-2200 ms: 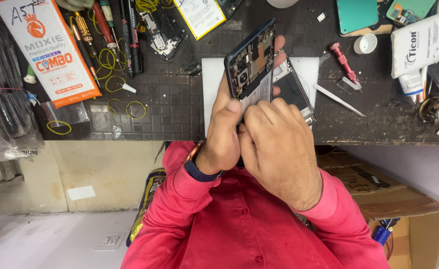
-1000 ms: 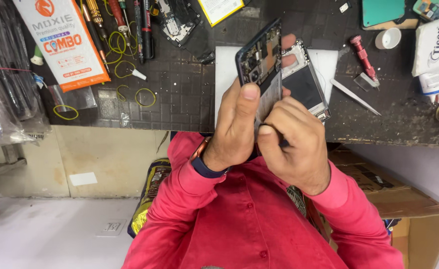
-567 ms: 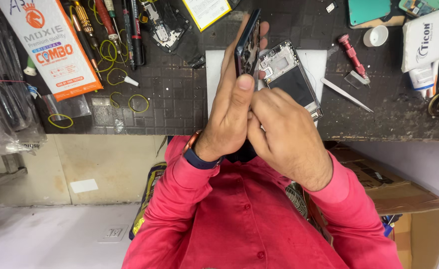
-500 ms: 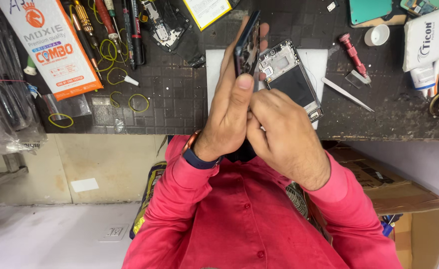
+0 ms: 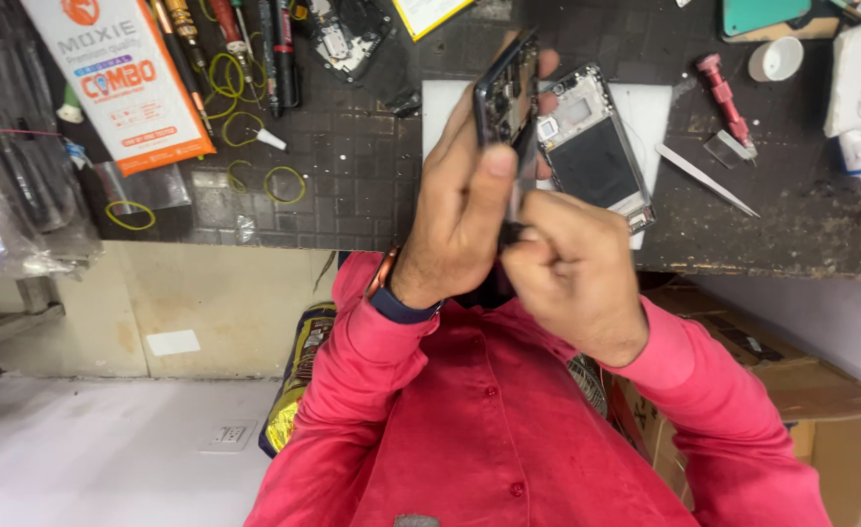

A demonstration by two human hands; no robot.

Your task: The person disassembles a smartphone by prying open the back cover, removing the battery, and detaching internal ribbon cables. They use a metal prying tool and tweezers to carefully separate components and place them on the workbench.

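I've got the phone back cover [image 5: 505,98] up on edge above the worktop [image 5: 352,176], just over the white mat [image 5: 650,107]. Left hand [image 5: 465,210] is clamped on it, thumb pressed on the near face, fingertips wrapped round the far side. Right hand [image 5: 572,263] sits closed right below, touching the left; looks pinched on sth thin at the cover's lower end, but can't tell what exactly. Judging it: cover is light, thin, stiff but will flex and could crack if twisted. Glossy, so prob slippery. Best held by the long edges, w/ thumb flat, not by the corners. The opened phone body [image 5: 596,146] lies flat on the mat, innards exposed, fragile. Tweezers [image 5: 709,182] and red screwdriver [image 5: 725,100] lie to the right, apart from the hands.
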